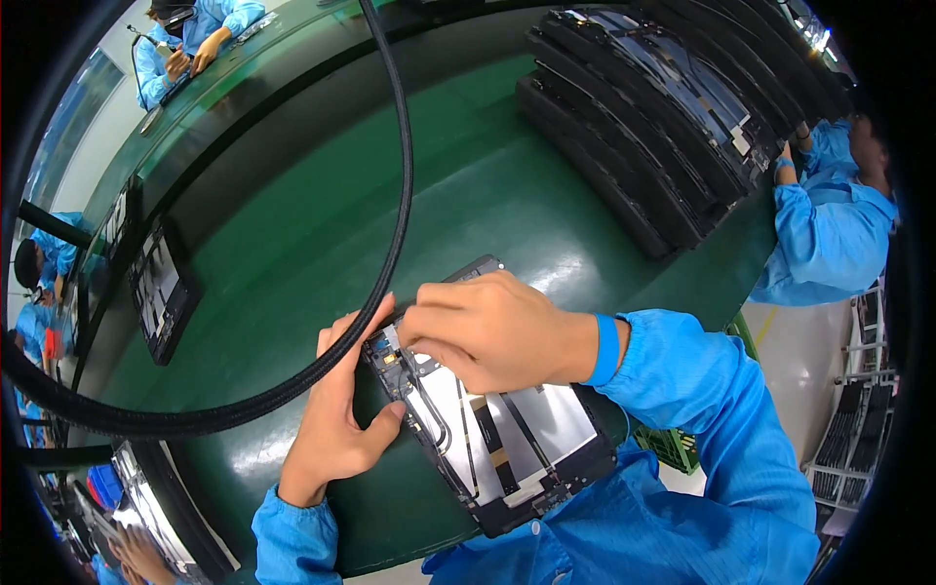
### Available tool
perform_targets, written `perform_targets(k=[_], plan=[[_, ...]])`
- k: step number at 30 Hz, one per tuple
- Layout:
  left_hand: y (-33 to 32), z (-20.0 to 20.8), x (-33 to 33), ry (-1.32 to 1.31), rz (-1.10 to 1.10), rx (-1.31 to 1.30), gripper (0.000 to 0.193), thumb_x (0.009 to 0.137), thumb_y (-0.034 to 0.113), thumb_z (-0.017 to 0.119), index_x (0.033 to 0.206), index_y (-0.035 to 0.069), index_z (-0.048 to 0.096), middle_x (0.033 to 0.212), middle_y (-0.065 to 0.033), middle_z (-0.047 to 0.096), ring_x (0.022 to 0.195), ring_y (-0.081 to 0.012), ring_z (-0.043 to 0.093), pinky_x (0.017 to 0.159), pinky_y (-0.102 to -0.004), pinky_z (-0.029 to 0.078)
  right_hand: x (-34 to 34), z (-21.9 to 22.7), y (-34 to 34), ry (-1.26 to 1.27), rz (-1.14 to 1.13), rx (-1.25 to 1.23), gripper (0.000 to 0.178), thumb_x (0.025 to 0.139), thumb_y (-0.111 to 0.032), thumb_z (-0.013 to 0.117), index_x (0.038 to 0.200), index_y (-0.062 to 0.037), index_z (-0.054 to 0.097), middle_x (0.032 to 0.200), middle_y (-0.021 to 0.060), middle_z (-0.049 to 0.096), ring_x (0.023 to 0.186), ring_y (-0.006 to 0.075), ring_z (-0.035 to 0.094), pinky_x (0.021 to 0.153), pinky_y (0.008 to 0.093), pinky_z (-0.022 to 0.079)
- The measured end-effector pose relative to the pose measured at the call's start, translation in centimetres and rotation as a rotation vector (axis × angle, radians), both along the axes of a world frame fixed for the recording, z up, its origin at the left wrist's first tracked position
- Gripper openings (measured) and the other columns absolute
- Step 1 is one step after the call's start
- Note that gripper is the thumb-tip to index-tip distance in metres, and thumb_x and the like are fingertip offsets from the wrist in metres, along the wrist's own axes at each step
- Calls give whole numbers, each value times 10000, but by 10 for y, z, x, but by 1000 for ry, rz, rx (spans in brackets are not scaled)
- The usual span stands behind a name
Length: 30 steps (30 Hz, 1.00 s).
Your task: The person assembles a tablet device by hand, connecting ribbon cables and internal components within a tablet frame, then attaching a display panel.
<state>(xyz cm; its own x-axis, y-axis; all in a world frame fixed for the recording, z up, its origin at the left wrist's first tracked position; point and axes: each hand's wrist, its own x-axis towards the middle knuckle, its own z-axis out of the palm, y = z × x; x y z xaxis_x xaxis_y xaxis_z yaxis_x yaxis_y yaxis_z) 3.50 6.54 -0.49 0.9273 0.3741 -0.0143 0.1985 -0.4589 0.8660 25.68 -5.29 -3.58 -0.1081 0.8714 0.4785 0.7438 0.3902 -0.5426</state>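
An opened tablet (531, 429), with silver plates, black frame and bared circuit parts, lies at a slant on the green table before me. My left hand (341, 419) rests along its left side with fingers outstretched. The left thumb is spread apart and meets the tablet's edge, while the fingertips reach its far left corner. Over the far end, my right hand (487, 331) is closed, thumb and fingers curled together above the small circuit parts (392, 359). Whatever lies between those fingertips is hidden. A blue band (606, 349) circles the right wrist.
A thick black cable (402, 195) loops in front of the view. Tall stacks of black tablets (643, 136) stand at the far right. Another opened tablet (164, 291) lies at left. Co-workers in blue (824, 234) sit around the green table (458, 185). A green crate (673, 448) is below.
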Motion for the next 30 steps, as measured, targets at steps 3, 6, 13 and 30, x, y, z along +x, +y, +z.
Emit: perform_targets(k=[3,6,13,30], plan=[[0,-3,-1,-23,14,16,1000,694,-21,675,1666,28,443,1581,-227,503,1397,-421,458,1285,-489,295,6,3,4,224,50,-71,226,904,-18,784,1106,-60,692,870,77,709,719,302,719,641,423,551],[-1,-5,-1,-29,35,0,991,701,-19,672,1664,24,441,1602,-228,501,1414,-421,456,1287,-501,302,16,11,7,348,147,-216,280,889,-38,819,1135,-54,687,843,83,752,723,308,732,633,411,531],[-6,-14,-2,-82,66,35,972,725,-30,651,1668,20,419,1611,-207,519,1430,-417,462,1292,-504,315,22,24,4,351,198,-399,266,907,-45,801,1109,-57,628,780,113,751,693,360,711,639,461,473],[-11,-25,4,-240,134,145,571,740,33,688,1311,24,686,1491,-238,593,1358,-445,539,1228,-564,391,17,9,0,279,87,-130,249,917,5,771,986,-42,537,801,166,679,736,420,709,606,478,487]])
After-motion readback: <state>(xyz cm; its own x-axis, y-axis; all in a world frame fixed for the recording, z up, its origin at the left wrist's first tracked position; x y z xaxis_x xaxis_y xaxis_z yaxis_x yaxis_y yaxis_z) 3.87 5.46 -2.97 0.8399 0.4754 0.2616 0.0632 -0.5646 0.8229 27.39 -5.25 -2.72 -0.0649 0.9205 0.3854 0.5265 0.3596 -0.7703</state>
